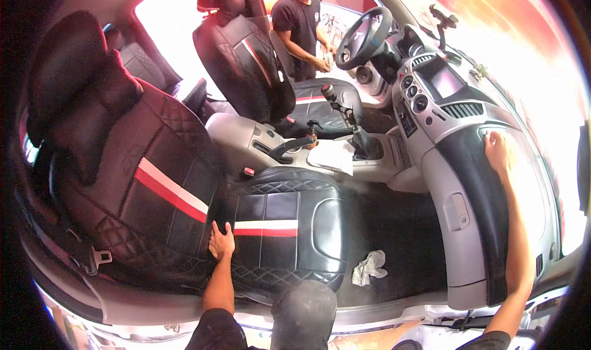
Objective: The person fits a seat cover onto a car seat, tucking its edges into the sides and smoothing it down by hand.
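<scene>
My left hand (221, 242) rests where the backrest meets the cushion of the near seat (320, 208), thumb apart from the fingers. The seat is black with quilted edges and a white and red stripe. On the right, my right hand (500, 154) presses against the dashboard (458, 150) above the passenger side, its fingers curled in; whatever is under them is hidden. A crumpled white cloth (369, 268) lies on the dark floor mat (400, 227). Another white cloth or paper (332, 156) lies on the centre console beside a small brown spray bottle (313, 136).
A gear lever (345, 107) and a handbrake (292, 146) stand up between the seats. Beyond are the driver's seat (246, 61) and steering wheel (364, 37). Another person (297, 30) stands at the far door, hands together. A phone mount (442, 21) rises from the dashboard.
</scene>
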Tool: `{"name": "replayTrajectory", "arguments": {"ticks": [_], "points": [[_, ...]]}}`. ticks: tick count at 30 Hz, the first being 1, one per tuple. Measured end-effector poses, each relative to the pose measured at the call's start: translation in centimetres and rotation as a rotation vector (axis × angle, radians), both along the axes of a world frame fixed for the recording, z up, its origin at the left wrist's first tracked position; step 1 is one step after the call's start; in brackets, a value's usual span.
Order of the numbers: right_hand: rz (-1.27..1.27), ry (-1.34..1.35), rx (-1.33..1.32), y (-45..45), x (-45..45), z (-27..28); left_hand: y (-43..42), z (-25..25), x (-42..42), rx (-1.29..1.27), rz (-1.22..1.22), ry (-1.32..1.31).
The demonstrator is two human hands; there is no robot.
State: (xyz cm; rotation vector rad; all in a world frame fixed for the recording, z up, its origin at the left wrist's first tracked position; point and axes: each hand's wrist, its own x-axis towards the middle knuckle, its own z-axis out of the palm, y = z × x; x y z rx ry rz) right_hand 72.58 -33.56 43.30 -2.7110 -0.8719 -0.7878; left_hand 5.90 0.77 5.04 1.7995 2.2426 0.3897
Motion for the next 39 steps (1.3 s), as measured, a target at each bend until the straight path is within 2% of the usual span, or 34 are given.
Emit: {"name": "replayTrajectory", "arguments": {"ticks": [3, 5, 6, 7, 14, 16, 20, 38, 39], "points": [[0.095, -0.144, 0.068, -0.3, 2.3, -1.6, 0.2, -0.4, -0.1, 0.029, -0.019, 0.015], [0.149, -0.207, 0.206, -0.3, 2.7, -2.8, 0.6, -1.5, -0.4, 0.049, -0.020, 0.015], [0.043, -0.002, 0.000, -0.2, 1.3, -0.6, 0.5, -1.6, -0.4, 0.069, -0.020, 0.020], [0.033, 0.046, 0.011, 0.2, -0.4, 0.3, 0.4, -1.7, -0.5, 0.075, -0.030, 0.024], [0.224, 0.016, 0.175, 0.2, 4.1, -2.4, 1.0, -2.3, -0.7, 0.059, -0.036, 0.018], [0.188, -0.090, 0.168, 0.4, 0.7, -1.1, 0.8, -1.9, -0.5, 0.055, -0.029, 0.027], [0.095, -0.125, 0.062, 0.5, -2.6, 0.9, 0.5, -1.2, -0.1, 0.039, -0.027, 0.046], [0.091, -0.057, 0.017, 0.7, -2.6, 1.2, 1.1, -3.1, -0.9, 0.116, -0.022, 0.031], [0.077, -0.060, 0.004, 0.5, -2.4, 1.3, 0.6, -1.5, -0.3, 0.067, -0.015, 0.040]]}}
